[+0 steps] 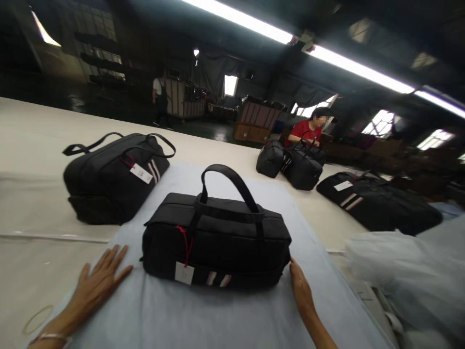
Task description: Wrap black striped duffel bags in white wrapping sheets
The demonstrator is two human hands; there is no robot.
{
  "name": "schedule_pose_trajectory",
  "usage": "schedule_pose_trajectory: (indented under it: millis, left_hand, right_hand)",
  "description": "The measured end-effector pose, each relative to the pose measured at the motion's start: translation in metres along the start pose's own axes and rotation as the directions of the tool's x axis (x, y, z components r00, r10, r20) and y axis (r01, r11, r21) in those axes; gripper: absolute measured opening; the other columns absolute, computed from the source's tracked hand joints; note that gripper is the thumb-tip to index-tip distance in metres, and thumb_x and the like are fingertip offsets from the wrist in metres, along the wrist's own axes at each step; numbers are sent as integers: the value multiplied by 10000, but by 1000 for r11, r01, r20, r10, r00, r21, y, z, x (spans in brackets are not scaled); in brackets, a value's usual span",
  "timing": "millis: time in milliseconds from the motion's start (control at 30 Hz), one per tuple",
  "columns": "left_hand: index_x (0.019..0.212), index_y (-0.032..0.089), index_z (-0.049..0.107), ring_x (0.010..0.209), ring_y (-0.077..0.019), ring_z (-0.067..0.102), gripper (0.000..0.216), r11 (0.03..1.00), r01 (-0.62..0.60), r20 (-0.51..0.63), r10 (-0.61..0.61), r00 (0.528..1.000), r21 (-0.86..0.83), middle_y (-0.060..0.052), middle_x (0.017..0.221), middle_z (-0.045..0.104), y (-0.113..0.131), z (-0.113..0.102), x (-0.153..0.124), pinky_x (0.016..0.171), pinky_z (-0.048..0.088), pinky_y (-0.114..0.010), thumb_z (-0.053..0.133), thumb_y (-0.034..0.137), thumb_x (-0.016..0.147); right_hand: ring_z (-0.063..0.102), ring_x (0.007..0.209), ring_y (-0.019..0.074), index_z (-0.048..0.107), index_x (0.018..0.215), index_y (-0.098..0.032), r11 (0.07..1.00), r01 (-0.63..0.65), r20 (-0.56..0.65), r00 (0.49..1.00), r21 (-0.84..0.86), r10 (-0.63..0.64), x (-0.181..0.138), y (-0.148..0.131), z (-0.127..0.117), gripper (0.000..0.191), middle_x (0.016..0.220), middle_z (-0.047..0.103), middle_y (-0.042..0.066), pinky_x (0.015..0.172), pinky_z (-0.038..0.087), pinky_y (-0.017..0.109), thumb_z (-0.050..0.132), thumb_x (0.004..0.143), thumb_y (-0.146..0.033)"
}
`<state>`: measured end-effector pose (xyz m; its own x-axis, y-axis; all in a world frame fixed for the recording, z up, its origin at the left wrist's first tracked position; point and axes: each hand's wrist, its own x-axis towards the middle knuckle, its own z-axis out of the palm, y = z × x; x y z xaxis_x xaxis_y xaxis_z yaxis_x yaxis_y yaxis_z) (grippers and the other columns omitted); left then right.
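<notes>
A black duffel bag point(218, 237) with an upright handle, a red cord and a white tag stands on a pale blue sheet point(203, 315) in front of me. My left hand point(97, 283) lies flat on the sheet with fingers spread, just left of the bag and apart from it. My right hand point(301, 288) rests edge-on with straight fingers, its tips touching the bag's lower right corner.
A second black bag point(112, 177) lies on the long white table point(32, 145) at the left. More black bags point(290, 165) point(378, 203) sit at the right, where a person in a red shirt point(308, 131) works. Clear plastic wrapping point(407, 271) is piled at my right. A rubber band point(36, 319) lies near my left wrist.
</notes>
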<state>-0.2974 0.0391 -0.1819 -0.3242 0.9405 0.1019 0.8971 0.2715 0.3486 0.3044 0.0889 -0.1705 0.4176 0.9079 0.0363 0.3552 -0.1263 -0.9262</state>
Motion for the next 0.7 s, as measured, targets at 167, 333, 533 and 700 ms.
schedule_pose_trajectory:
  millis: [167, 333, 533, 700]
  left_hand:
    - [1395, 137, 476, 1437, -351, 280, 609, 992, 47, 3, -47, 999, 115, -171, 1508, 392, -16, -7, 0, 1126, 190, -649, 310, 407, 875]
    - [1453, 78, 363, 1446, -333, 260, 829, 965, -220, -398, 148, 906, -144, -196, 1518, 364, 58, -69, 30, 1189, 198, -510, 259, 677, 889]
    - [1452, 169, 414, 1366, -308, 411, 848, 542, -440, -307, 322, 896, -716, -106, 1511, 411, 206, -170, 65, 1167, 292, -458, 168, 769, 906]
    - [1305, 167, 579, 1220, -294, 546, 704, 443, -500, -139, 629, 765, -744, -104, 1296, 619, 271, -199, 60, 1089, 388, -399, 401, 713, 898]
  right_hand:
    - [397, 1373, 364, 702, 1127, -165, 987, 3, 62, 998, -158, 6, -5, 14, -4, 750, 1345, 588, 134, 1188, 250, 504, 506, 679, -735]
    - [430, 1348, 326, 515, 1379, -182, 964, 227, -153, 957, -141, -248, -11, -99, -14, 714, 1440, 497, 120, 1158, 295, 518, 482, 843, -653]
    - [343, 1404, 336, 424, 1452, -214, 491, 870, 190, 475, 44, -859, -39, -271, 9, 604, 1513, 393, 123, 1160, 264, 583, 478, 952, -548]
    - [389, 1370, 347, 539, 1342, -225, 119, 993, 392, 114, -12, -913, -67, -301, 30, 446, 1435, 481, 115, 1156, 254, 602, 620, 911, -309]
